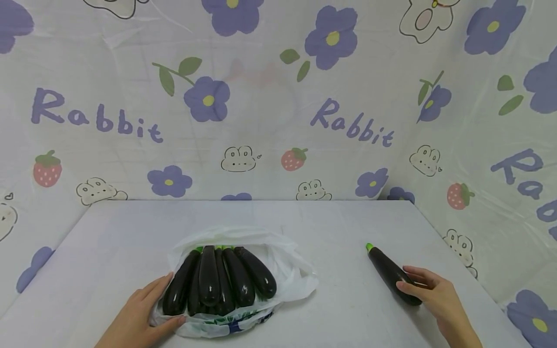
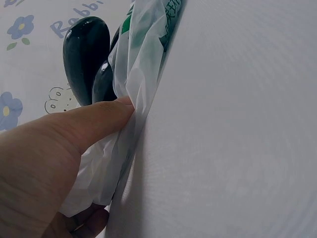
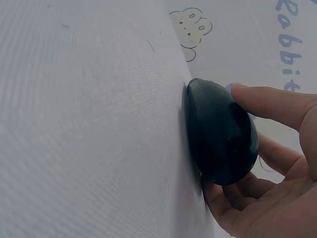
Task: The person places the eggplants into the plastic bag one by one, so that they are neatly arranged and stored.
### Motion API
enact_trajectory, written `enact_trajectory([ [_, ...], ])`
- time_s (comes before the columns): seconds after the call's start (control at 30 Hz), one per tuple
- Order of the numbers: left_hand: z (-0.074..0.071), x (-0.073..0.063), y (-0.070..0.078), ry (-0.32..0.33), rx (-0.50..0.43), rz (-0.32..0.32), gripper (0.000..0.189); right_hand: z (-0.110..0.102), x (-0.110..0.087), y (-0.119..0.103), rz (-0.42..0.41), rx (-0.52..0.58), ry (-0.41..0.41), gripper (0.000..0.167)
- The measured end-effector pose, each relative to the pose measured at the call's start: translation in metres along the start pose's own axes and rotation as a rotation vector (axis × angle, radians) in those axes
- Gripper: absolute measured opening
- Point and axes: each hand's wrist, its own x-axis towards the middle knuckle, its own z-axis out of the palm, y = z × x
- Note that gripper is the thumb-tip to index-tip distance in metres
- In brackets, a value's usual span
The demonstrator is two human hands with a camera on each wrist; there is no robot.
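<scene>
Several dark, glossy eggplants [image 1: 209, 280] lie side by side in a white plastic bag [image 1: 296, 280] left of the middle. My left hand [image 1: 141, 307] holds the bag's near left corner, thumb along the front and fingers on the left side. In the left wrist view the thumb [image 2: 99, 119] presses on the bag's crumpled film [image 2: 141, 64]. A single eggplant [image 1: 387, 268] lies on the right, its green stem end pointing away to the left. My right hand [image 1: 435, 295] grips its thick end; in the right wrist view that eggplant [image 3: 220, 131] sits between thumb and fingers, touching the tabletop.
A white tabletop [image 1: 335, 241] carries everything, its far edge meeting a cloth backdrop [image 1: 270, 111] printed with flowers, rabbits and strawberries. The cloth also rises along the left and right sides. Bare tabletop lies between the bag and the single eggplant.
</scene>
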Motion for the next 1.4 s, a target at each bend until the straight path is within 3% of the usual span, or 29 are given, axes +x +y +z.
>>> enact_trajectory([
  [0.67,0.0002,0.0007,0.0004,-0.053,0.017,-0.041,0.106,-0.0005,-0.0002,-0.0008,0.002,-0.01,-0.011,0.079],
  [1.13,0.001,0.0006,-0.0007,-0.037,0.022,-0.017,0.105,0.0004,0.0002,-0.0004,-0.002,-0.014,0.005,0.079],
  [1.4,0.0003,0.0015,0.0002,-0.052,0.023,-0.045,0.109,0.0001,-0.0011,-0.0018,0.011,-0.025,0.001,0.08],
])
